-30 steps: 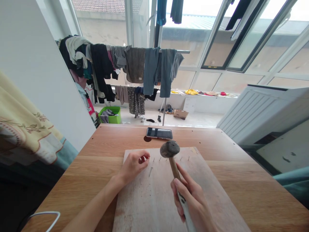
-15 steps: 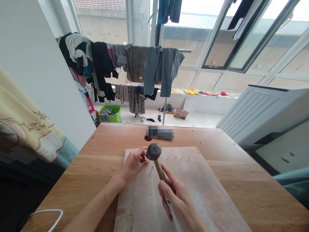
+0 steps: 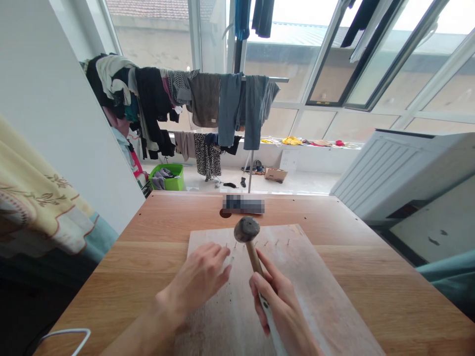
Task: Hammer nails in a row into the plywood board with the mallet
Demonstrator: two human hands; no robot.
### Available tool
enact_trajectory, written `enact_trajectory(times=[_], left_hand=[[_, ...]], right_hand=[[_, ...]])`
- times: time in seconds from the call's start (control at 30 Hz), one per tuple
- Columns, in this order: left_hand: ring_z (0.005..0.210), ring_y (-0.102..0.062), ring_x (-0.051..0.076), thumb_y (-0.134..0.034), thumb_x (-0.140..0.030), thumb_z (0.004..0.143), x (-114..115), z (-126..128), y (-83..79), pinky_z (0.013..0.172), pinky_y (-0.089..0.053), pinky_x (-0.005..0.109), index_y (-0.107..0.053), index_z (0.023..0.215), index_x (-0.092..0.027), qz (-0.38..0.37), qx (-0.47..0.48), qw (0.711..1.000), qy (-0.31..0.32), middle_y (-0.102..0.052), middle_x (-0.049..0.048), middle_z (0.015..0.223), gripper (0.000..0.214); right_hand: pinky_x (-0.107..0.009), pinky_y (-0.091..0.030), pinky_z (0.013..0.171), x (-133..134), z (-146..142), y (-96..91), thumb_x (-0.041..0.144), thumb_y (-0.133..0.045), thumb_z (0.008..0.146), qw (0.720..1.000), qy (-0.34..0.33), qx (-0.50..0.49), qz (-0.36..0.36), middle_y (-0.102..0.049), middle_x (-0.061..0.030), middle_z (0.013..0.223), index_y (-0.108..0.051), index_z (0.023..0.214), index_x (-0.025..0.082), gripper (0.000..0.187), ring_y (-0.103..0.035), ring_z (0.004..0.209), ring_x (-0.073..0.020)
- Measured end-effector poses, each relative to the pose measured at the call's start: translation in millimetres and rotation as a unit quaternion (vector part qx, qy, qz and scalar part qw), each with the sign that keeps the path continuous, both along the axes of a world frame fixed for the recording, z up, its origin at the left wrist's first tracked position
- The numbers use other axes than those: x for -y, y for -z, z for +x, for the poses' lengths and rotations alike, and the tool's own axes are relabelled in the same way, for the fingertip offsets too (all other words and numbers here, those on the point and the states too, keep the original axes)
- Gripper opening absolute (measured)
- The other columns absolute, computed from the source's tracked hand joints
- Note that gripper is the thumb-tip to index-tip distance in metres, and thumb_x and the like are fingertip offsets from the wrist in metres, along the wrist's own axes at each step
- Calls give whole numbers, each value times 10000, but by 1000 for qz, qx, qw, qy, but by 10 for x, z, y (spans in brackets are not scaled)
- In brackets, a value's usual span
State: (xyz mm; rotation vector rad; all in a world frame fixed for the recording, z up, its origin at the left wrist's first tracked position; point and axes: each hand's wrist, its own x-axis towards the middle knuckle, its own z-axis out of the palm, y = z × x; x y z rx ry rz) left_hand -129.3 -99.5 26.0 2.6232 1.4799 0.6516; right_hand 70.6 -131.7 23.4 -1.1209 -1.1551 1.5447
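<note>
A pale wooden board [image 3: 315, 291] lies on the wooden table [image 3: 371, 237], with a row of several small nails [image 3: 276, 243] standing near its far edge. My right hand [image 3: 282, 309] grips the handle of a hammer [image 3: 247, 235], whose dark round head hovers over the nail row. My left hand [image 3: 198, 279] rests on the board with fingers stretched out flat, fingertips beside a loose nail [image 3: 231, 260] lying on the board.
A phone [image 3: 244, 203] lies beyond the board at the table's far edge. A white cable [image 3: 67, 333] loops at the near left corner. Behind stand a clothes rack [image 3: 208, 99], a green basket [image 3: 167, 176] and a white panel [image 3: 401, 168] on the right.
My left hand has let go of its pinch near the nails, drawn back toward me and flattened on the board. The hammer head has swung left over the row, then slightly right.
</note>
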Motion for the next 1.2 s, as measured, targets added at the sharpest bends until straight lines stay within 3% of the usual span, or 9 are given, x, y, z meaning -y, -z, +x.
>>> enact_trajectory(times=[0.13,0.3,0.37,0.47,0.57,0.67,0.83,1.2], left_hand=[[821,-644,274,-556,-118,912,156,332,-10,744,-496,391,-593,995,-152,37,-204,978,29,-670,107,890,97],[768,-661,287,-569,-85,881,108,546,17,690,-499,382,-605,1108,-111,45,-243,969,15,-695,136,860,231],[796,-667,276,-574,-39,846,51,462,9,717,-513,375,-621,1028,-133,11,-186,982,27,-693,119,875,210],[806,-673,201,-540,-8,840,-69,178,13,750,-530,309,-636,960,-181,-47,12,999,-12,-691,50,884,232],[767,-683,153,-552,-129,901,-208,-139,55,738,-545,260,-660,992,-199,-79,196,973,-98,-712,11,861,158],[736,-679,146,-618,-274,890,-295,-320,112,702,-545,245,-695,950,-201,-120,315,933,-128,-732,0,841,121],[646,-614,123,-613,-254,849,-288,-313,184,623,-506,222,-717,899,-201,-116,308,937,-114,-725,-3,805,126],[659,-585,117,-576,-215,875,-274,-309,256,641,-485,223,-676,879,-200,-115,297,945,-70,-669,-18,788,101]], right_hand=[[-157,-374,278,-11,27,-7,468,-602,939,1000,25,-7,-1,-558,65,690,-405,1538,203,684,-453,328,-48],[-166,-405,287,-16,35,0,465,-612,934,999,33,2,2,-559,64,675,-421,1534,194,685,-457,338,-54],[-168,-406,283,-19,37,1,466,-617,930,999,36,5,2,-555,65,671,-420,1535,191,693,-461,340,-58],[-167,-398,279,-23,33,-4,465,-626,924,999,38,5,-2,-552,65,681,-412,1539,195,705,-461,341,-58],[-160,-379,280,-20,16,-11,468,-620,927,1000,25,0,-5,-545,66,686,-407,1538,191,703,-455,345,-55],[-155,-367,285,-7,-8,-13,472,-597,942,1000,10,4,-7,-538,65,693,-392,1542,173,701,-448,351,-50],[-155,-357,290,18,-39,-2,467,-596,945,1000,1,13,-5,-525,69,691,-370,1555,172,714,-436,349,-46],[-144,-353,298,61,-176,30,484,-616,935,999,-40,-25,-16,-536,67,700,-424,1534,214,684,-441,341,-30]])
